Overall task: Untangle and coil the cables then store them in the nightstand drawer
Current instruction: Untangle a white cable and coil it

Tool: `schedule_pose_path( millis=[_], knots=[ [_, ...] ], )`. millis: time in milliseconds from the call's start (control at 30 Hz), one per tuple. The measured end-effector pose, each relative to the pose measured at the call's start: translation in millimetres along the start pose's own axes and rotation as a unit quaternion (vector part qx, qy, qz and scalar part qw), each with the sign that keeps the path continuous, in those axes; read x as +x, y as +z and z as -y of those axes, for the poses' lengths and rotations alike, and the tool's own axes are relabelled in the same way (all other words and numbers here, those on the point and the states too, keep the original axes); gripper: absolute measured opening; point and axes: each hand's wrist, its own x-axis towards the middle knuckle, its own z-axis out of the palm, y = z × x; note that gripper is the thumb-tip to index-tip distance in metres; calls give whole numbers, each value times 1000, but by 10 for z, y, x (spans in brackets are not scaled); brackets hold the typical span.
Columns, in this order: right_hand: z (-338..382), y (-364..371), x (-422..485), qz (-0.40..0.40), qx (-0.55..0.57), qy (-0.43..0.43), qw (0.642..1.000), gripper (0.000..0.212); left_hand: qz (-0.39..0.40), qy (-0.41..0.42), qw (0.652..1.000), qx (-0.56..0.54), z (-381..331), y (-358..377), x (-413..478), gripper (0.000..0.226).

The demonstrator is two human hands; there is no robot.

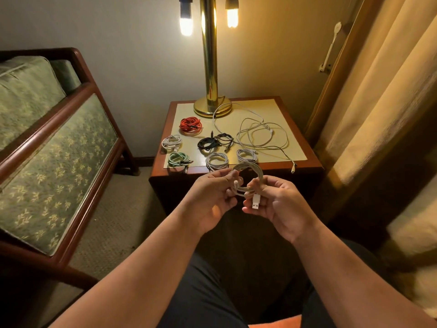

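Left hand [212,196] and right hand [275,202] both pinching one white coiled cable [260,176], USB plug dangling, in front of the lamp [209,67], on counter [279,110] near lamp: three white coils [172,142], one red coil [190,124], one green coil [178,159], black bundle [209,143], loose white cables [260,136] uncounted

**Hidden and cut-off parts**

The lamp [209,55] is cut by the top edge, the sofa [47,138] by the left. The nightstand [309,163] front is in dark shadow; its drawer cannot be made out. Fingers [230,179] cover part of the held coil [250,165].

coiled cables [216,160] on nightstand [293,147], before lamp [211,107]
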Motion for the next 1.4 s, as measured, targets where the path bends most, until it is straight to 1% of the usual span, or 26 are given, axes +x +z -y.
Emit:
schedule_pose_path(
  millis=[67, 200, 233, 300, 400, 467, 567, 667, 733, 833, 933, 1033, 1133, 1267, 1400],
  knots=[
    [-25, 24, 6, -9, 3, -9, 1000, 17, 23, -4, 1000, -6, -6, -11, -7, 17],
    [-30, 36, 14, -42, -30, -29, 998, 21, 56, 52, 997, 27, -23, -67, -19, 48],
    [-9, 30, 11, -49, -39, -34, 997, 22, 62, 69, 995, 42, -28, -99, -21, 48],
    [40, 21, 10, -65, -58, -39, 995, 23, 76, 110, 987, 87, -33, -141, -31, 43],
    [85, 12, 25, -81, -74, -39, 993, 27, 79, 172, 968, 166, -43, -156, -61, 41],
    [103, 3, 26, -77, -79, -34, 993, 30, 93, 185, 961, 182, -67, -159, -84, 40],
    [127, 13, 22, -59, -75, -30, 995, 31, 105, 164, 969, 154, -111, -163, -113, 32],
    [139, 9, 25, -42, -79, -41, 995, 30, 91, 142, 978, 124, -129, -155, -114, 28],
    [137, -25, 13, -13, -105, -61, 992, 31, 65, 139, 979, 132, -143, -144, -113, 25],
    [118, -64, -36, 33, -189, -97, 977, 28, 0, 139, 974, 179, -150, -139, -94, 17],
    [115, -50, -72, 48, -234, -131, 962, 20, -32, 111, 976, 186, -106, -129, -72, 12],
    [111, -53, -68, 35, -245, -153, 957, 14, -42, 99, 974, 198, -61, -114, -69, 19],
    [88, -92, -49, -7, -248, -154, 957, 17, -34, 105, 969, 221, -58, -93, -100, 26],
    [64, -172, -27, -36, -222, -130, 966, 22, -22, 103, 971, 216, -75, -75, -109, 31],
    [45, -237, 16, -40, -166, -95, 981, 29, -14, 71, 974, 214, -80, -67, -89, 32]
  ],
)
